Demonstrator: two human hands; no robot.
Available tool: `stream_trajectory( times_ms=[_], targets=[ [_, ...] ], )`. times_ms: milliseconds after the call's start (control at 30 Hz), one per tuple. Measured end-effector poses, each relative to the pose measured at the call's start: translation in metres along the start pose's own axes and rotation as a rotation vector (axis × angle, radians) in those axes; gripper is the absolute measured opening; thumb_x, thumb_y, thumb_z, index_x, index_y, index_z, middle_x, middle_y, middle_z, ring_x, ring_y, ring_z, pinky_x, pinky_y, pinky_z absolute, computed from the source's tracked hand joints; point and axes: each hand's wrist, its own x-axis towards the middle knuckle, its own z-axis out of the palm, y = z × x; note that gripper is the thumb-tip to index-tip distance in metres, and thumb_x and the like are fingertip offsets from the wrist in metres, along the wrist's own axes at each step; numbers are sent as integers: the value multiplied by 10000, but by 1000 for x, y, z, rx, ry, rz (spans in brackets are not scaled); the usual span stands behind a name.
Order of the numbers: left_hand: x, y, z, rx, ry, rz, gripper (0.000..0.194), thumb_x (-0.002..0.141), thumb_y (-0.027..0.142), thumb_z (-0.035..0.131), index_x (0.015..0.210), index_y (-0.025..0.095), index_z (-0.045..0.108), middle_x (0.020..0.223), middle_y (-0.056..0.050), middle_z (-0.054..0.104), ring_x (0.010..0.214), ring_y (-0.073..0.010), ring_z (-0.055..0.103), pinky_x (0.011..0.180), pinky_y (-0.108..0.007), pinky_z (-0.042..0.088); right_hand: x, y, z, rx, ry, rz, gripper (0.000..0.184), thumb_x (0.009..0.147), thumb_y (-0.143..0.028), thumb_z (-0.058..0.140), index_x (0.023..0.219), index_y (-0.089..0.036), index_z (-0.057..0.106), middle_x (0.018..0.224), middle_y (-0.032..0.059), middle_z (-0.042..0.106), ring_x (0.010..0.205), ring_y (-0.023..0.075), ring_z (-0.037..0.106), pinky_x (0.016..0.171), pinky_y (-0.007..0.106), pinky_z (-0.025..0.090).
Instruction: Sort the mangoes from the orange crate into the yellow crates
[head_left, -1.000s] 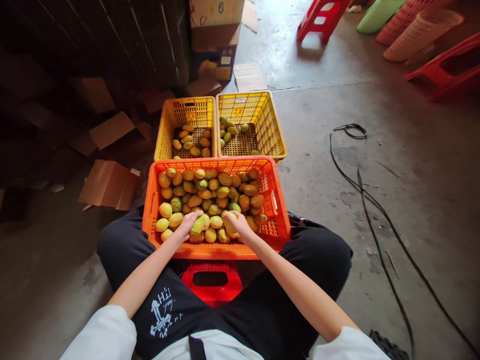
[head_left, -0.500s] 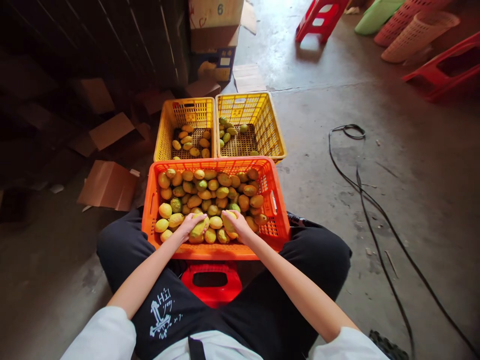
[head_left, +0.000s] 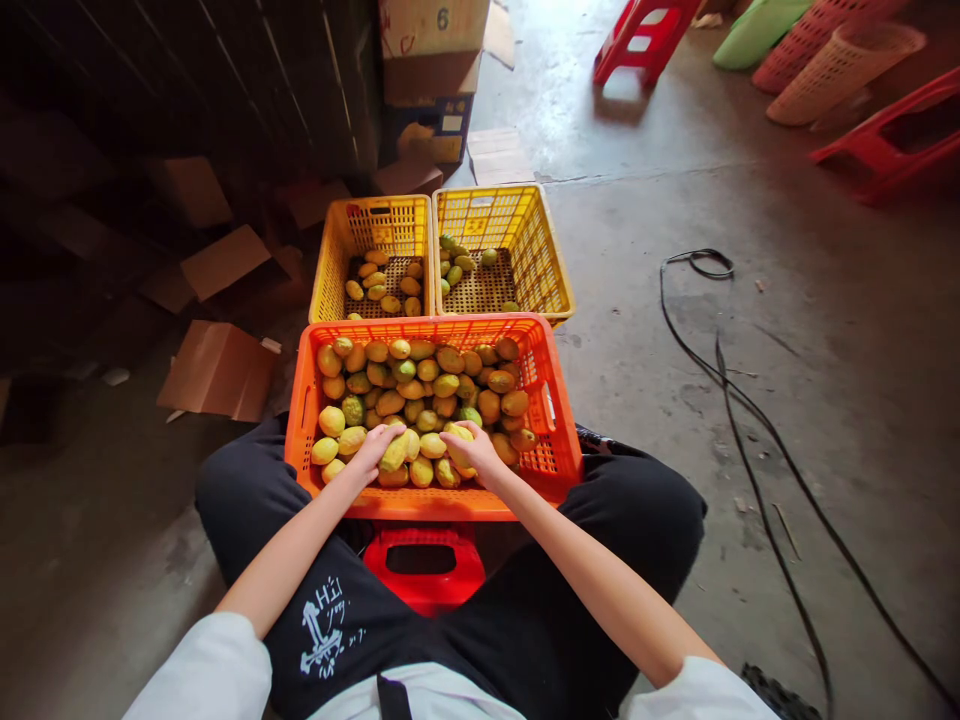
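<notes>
In front of me an orange plastic crate (head_left: pixel 430 507) holds many yellow to green oval fruits that look like mangoes. My left hand (head_left: pixel 375 446) is closed around a yellow-green mango (head_left: pixel 393 457) near the front of the pile. To its right, my right hand (head_left: pixel 477 455) has its fingers wrapped on another yellow mango (head_left: pixel 458 434), partly hidden by the thumb and fingers. Between the two hands lies a loose yellow mango (head_left: pixel 432 445). A greener mango (head_left: pixel 469 415) rests just beyond my right hand.
Behind the orange crate stand a left yellow crate (head_left: pixel 321 265) and a right yellow crate (head_left: pixel 559 265), each with some mangoes inside. A red stool (head_left: pixel 424 590) is under the orange crate's front. Cardboard (head_left: pixel 217 370) lies left; a black cable (head_left: pixel 757 415) runs across the floor at right.
The mango in my left hand has turned and the fingers have shifted on it. My right fingers have shifted slightly on their mango. The crates stay in place.
</notes>
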Motion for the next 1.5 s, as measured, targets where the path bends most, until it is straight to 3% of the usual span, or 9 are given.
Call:
stream_trajectory(
  times_ms=[133, 267, 433, 633, 800, 1000, 1100, 1233, 1500],
  targets=[
    [-1, 2, 2, -19, 10, 47, 351, 789, 459, 919, 782, 189, 695, 806, -61, 763, 957, -291, 758, 852, -346, 574, 1, -2, 1, 70, 17, 5, 273, 788, -337, 864, 894, -227, 638, 705, -18, 685, 593, 181, 708, 509, 272, 584],
    [-4, 6, 8, -60, 52, 70, 339, 815, 476, 897, 802, 188, 718, 828, -72, 799, 1013, -299, 780, 892, -345, 612, 2, -6, 1, 112, -9, 20, 163, 901, -339, 745, 889, -229, 625, 672, -12, 675, 555, 178, 694, 522, 279, 589],
    [-12, 15, 17, -199, 66, -26, 270, 984, 412, 743, 1006, 147, 786, 813, -96, 807, 898, -279, 820, 801, -343, 669, 1, -10, 1, 188, -56, 87, 209, 963, -438, 663, 930, -268, 546, 725, 13, 722, 608, 204, 711, 517, 288, 568],
    [-21, 28, 19, -313, 48, -194, 450, 1124, 373, 453, 1123, 73, 787, 790, -148, 804, 795, -292, 839, 691, -344, 690, -1, -14, 3, 256, -131, 126, 267, 983, -519, 590, 921, -261, 555, 752, 49, 733, 636, 238, 722, 452, 287, 504],
    [-16, 22, 13, -239, 6, -128, 280, 1037, 397, 712, 1044, 119, 745, 861, -148, 817, 813, -287, 839, 701, -341, 697, -1, -14, 1, 221, -64, 43, 383, 874, -586, 771, 915, -253, 586, 725, -8, 670, 607, 195, 703, 433, 238, 474],
    [-5, 4, 5, -130, -64, -33, 314, 819, 283, 966, 931, 190, 688, 845, -72, 782, 815, -242, 819, 774, -320, 687, -4, -11, 1, 203, -73, -15, 483, 668, -370, 962, 955, -259, 590, 785, -41, 695, 603, 148, 696, 499, 230, 553],
    [-4, 1, 3, -121, -73, -18, 276, 833, 303, 944, 920, 192, 707, 833, -51, 773, 902, -254, 818, 821, -310, 676, -3, -8, 2, 198, -73, -20, 529, 629, -303, 961, 1003, -273, 588, 811, -42, 713, 630, 165, 718, 546, 258, 593],
    [-4, 4, 4, -159, -17, 24, 192, 898, 316, 873, 903, 194, 725, 815, -45, 779, 959, -267, 812, 823, -301, 671, 2, -3, 2, 125, -38, -20, 365, 741, -385, 865, 980, -256, 621, 818, -15, 711, 679, 188, 743, 586, 274, 586],
    [-10, 17, 11, -256, 66, -146, 385, 985, 514, 753, 1042, 133, 764, 778, -114, 799, 742, -261, 817, 627, -304, 671, 9, 1, -2, 67, 10, -68, 350, 798, -569, 696, 932, -249, 655, 823, 18, 716, 771, 228, 691, 546, 275, 523]
  ],
)
